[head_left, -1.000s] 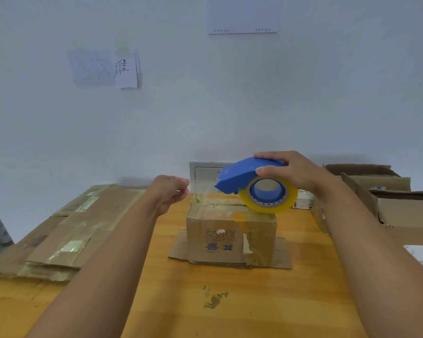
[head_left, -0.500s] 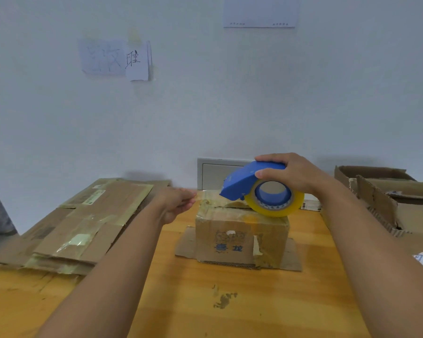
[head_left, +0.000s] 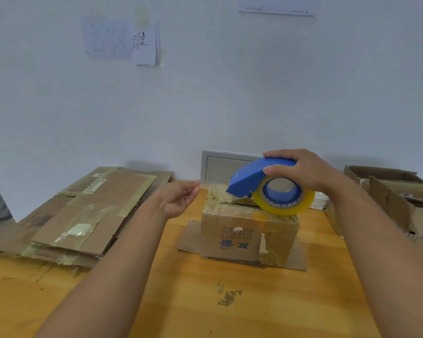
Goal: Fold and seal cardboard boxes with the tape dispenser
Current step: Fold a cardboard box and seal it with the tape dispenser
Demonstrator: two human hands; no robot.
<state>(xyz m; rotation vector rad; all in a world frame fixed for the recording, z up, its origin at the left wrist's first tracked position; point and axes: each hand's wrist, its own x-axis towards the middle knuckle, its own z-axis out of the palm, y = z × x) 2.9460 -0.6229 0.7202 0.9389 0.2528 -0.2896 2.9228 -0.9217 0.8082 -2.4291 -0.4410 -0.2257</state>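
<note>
The scene is seen through one wide-angle camera worn on the head, aimed forward and slightly down across a wooden table (head_left: 186, 301) toward a pale wall (head_left: 230, 98). Both forearms are seen reaching in from the bottom edge, so the view is taken close above the work. The box (head_left: 242, 237) is framed near the centre, at arm's reach. Straight lines are bowed at the edges. No second view is given.
</note>
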